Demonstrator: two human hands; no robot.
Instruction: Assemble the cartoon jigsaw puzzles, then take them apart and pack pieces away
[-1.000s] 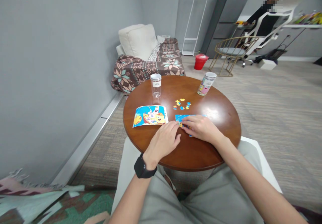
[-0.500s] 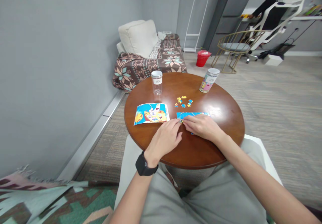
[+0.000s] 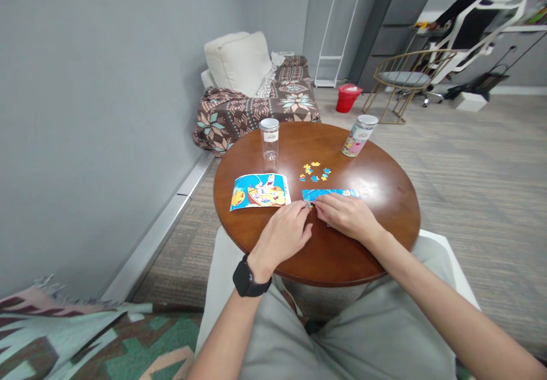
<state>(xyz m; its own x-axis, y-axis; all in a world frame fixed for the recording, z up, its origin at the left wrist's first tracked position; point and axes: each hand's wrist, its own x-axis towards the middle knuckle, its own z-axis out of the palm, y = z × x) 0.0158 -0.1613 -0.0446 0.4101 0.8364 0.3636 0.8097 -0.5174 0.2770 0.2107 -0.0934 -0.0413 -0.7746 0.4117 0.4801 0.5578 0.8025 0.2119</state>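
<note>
A partly joined blue jigsaw puzzle [image 3: 331, 193] lies near the front of the round table, its lower part hidden under my right hand [image 3: 347, 216]. A small puzzle piece [image 3: 311, 205] sits at the puzzle's left end, between my fingertips. The right fingers are closed, pinching at that piece. From the other side my left hand [image 3: 285, 233] presses its closed fingertips against it. Several loose puzzle pieces [image 3: 315, 179], yellow and blue, are scattered just beyond the puzzle. Left of it lies a printed cartoon picture [image 3: 260, 191].
A clear jar [image 3: 270, 145] with a silver lid stands on the far left of the wooden table [image 3: 294, 146]. A jar with cartoon label [image 3: 358, 138] is at the far right. Behind are a covered sofa [image 3: 256, 112], a red bin [image 3: 347, 99] and a person [image 3: 468, 12] by a white chair.
The view has shifted slightly, moving the scene a little to the right. Both hands stay at the puzzle's left end with almost no movement.
</note>
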